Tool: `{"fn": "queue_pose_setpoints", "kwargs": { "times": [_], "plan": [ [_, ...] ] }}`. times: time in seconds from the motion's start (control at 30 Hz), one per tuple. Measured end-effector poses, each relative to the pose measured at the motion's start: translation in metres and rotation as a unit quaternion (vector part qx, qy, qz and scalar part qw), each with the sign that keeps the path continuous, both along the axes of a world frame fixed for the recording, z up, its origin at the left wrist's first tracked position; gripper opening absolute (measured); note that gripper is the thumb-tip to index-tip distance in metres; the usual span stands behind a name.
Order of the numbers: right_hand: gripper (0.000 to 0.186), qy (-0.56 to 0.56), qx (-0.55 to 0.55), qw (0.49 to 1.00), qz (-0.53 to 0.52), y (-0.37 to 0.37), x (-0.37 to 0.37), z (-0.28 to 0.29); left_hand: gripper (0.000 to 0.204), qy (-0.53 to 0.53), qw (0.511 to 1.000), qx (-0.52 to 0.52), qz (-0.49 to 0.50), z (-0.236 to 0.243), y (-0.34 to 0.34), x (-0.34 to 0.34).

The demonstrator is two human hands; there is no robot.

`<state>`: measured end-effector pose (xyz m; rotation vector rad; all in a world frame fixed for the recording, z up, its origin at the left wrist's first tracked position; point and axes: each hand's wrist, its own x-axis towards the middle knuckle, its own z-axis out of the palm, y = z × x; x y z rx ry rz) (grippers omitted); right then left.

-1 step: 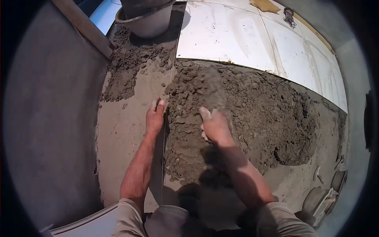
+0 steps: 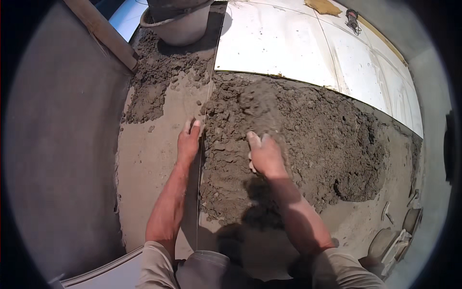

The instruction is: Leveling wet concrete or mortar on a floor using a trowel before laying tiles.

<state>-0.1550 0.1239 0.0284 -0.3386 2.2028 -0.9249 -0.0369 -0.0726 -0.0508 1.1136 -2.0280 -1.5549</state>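
Observation:
My right hand (image 2: 267,155) is closed around what appears to be a trowel, its handle hidden in my fist. The trowel's blade (image 2: 260,103) points away from me, heaped with wet grey mortar and slightly blurred. It is over the rough mortar bed (image 2: 317,139) that spreads to the right. My left hand (image 2: 188,142) is open, fingers loosely bent and thumb apart, beside the bed's left edge. Close to it runs a thin taut string (image 2: 210,89). I cannot tell whether that hand touches anything.
Large white tiles (image 2: 274,38) border the mortar's far side. A mortar-stained bucket (image 2: 180,33) stands at the far left, near a wooden plank (image 2: 103,36). A corded power tool (image 2: 352,20) lies on the tiles. Walls rise on both sides; several round containers (image 2: 382,243) sit at lower right.
My right hand has shifted slightly to the right and toward me. The mortar on the trowel looks less blurred. My left hand is almost still.

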Motion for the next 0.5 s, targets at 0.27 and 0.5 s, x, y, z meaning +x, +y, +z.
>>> {"fn": "queue_pose_setpoints", "kwargs": {
  "times": [0.27,0.5],
  "plan": [
    [0.057,0.035,0.085,0.990,0.104,-0.013,-0.011,0.025,0.051,-0.047,0.997,-0.043,-0.053,0.007,-0.001,-0.041],
    [0.053,0.116,0.096,0.983,0.108,0.007,-0.024,0.034,0.041,-0.036,0.986,-0.130,-0.094,-0.010,0.009,-0.034]
  ]
}}
